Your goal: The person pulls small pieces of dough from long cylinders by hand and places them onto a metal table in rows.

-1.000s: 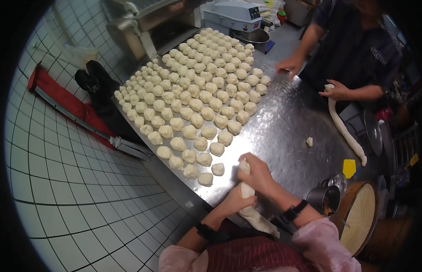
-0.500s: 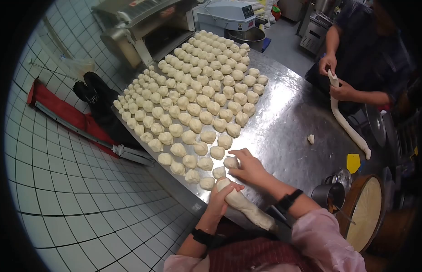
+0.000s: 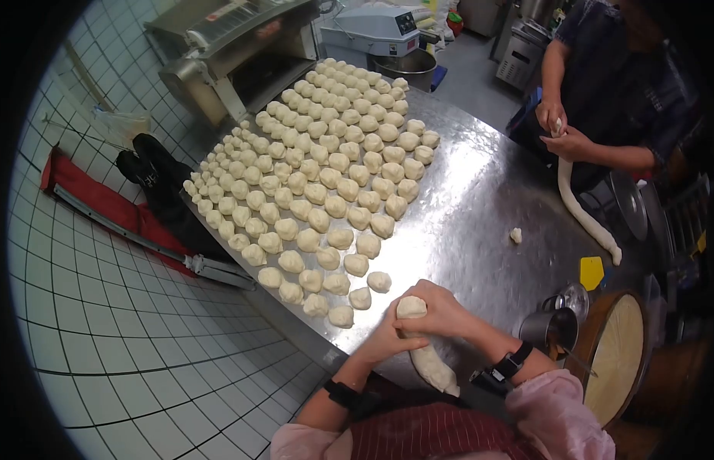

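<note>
A thick dough rope [image 3: 434, 369] hangs from my left hand [image 3: 385, 336], whose fingers are wrapped round it near its upper end. My right hand [image 3: 443, 310] is closed on the rounded top end of the same dough, right against the left hand. Whether that end piece is still joined to the rope is hidden by my fingers. Just beyond my hands, a dough ball [image 3: 379, 282] rests on the steel table, with another dough ball [image 3: 360, 298] to its left. Many more dough pieces [image 3: 316, 176] stand in rows behind them.
Across the steel table [image 3: 480, 192], a co-worker's hands [image 3: 565, 138] hold another dough rope [image 3: 583, 211]. A dough scrap [image 3: 516, 235] and yellow scraper [image 3: 592, 273] lie on the right. Nearby are a metal pot [image 3: 542, 328] and a large round tub [image 3: 612, 360]. A machine [image 3: 242, 54] stands behind.
My right hand has left the dough ball on the table and come back to grip the dough's end beside my left hand. My left hand has shifted right with the rope.
</note>
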